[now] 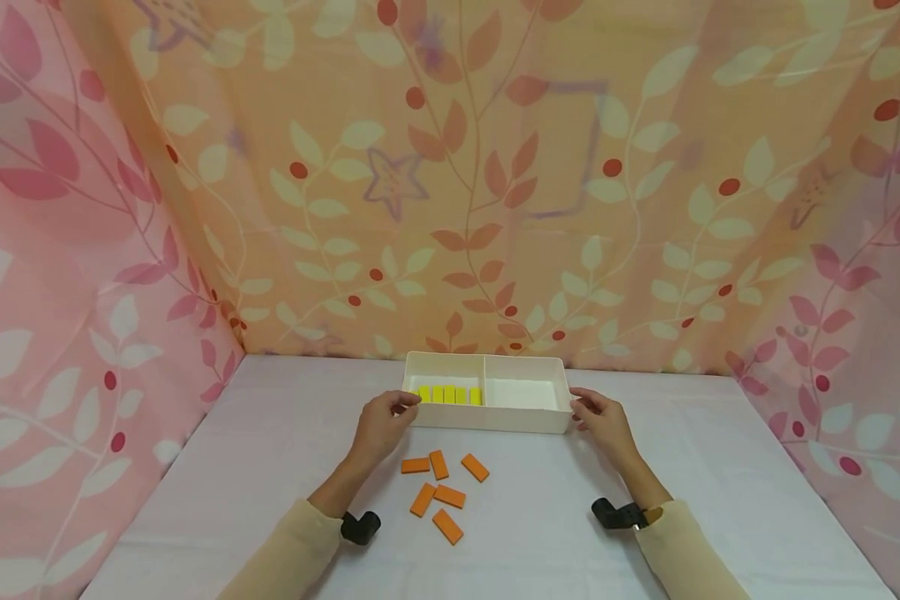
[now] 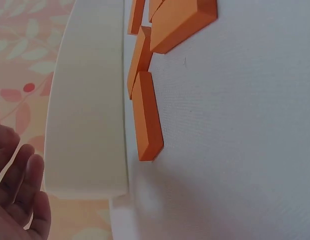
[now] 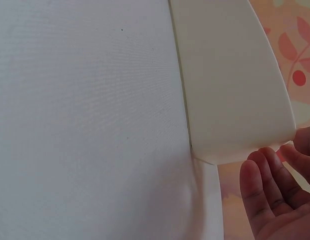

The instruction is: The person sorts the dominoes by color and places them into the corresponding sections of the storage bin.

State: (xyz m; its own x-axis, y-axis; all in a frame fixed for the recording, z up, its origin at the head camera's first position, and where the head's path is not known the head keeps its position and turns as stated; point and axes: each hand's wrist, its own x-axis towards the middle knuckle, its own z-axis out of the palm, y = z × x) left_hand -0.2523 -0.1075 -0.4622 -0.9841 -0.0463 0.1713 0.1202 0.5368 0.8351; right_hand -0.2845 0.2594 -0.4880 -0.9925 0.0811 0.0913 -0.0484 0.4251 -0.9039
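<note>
A white two-compartment box (image 1: 450, 415) sits toward the back of the table. Several yellow blocks (image 1: 450, 395) stand in a row in its left compartment; no blocks show in the right one. My left hand (image 1: 385, 423) is at the box's left front corner, fingers loosely bent. A narrow gap separates those fingers (image 2: 31, 182) from the box in the left wrist view. At the opposite end, my right hand (image 1: 602, 423) touches the end wall with extended fingertips (image 3: 252, 176). Several orange blocks (image 1: 449, 497) lie scattered on the cloth in front of the box.
White cloth (image 1: 540, 533) covers the table. Patterned curtains (image 1: 465, 250) hang behind the table and along both sides, close to the box's back. Each wrist carries a black camera (image 1: 361, 528).
</note>
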